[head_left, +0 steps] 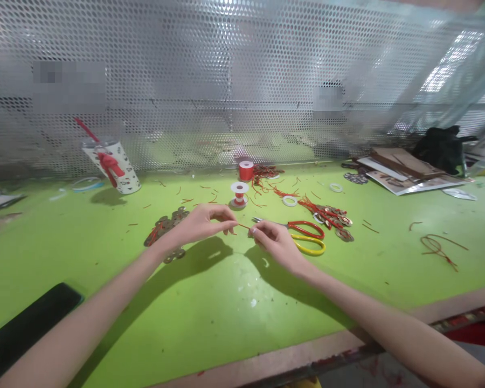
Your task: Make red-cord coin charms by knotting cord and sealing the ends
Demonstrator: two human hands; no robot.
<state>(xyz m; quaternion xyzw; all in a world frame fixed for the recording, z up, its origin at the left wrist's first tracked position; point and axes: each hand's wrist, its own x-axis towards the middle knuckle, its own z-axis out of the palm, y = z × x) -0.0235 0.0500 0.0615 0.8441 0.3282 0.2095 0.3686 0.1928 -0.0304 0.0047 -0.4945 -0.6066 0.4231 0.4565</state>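
A short red cord (243,226) stretches between my two hands above the green table. My left hand (204,222) pinches one end between thumb and forefinger. At the other end, my right hand (275,242) has its fingertips pressed together on the cord. Scissors (307,230) with one red and one yellow handle lie just behind my right hand, their blades partly hidden by it. Beside my left wrist is a pile of bronze-coloured coins (164,226) with red cord, partly covered by the arm. A white spool (240,195) with a little red cord stands behind my hands.
A fuller red spool (246,171) stands farther back. More coins (333,216) tied with red cord lie at right, near a white ring (290,201). A patterned cup (115,167) with a straw leans at left. A dark phone-like slab (32,323) lies near my left forearm.
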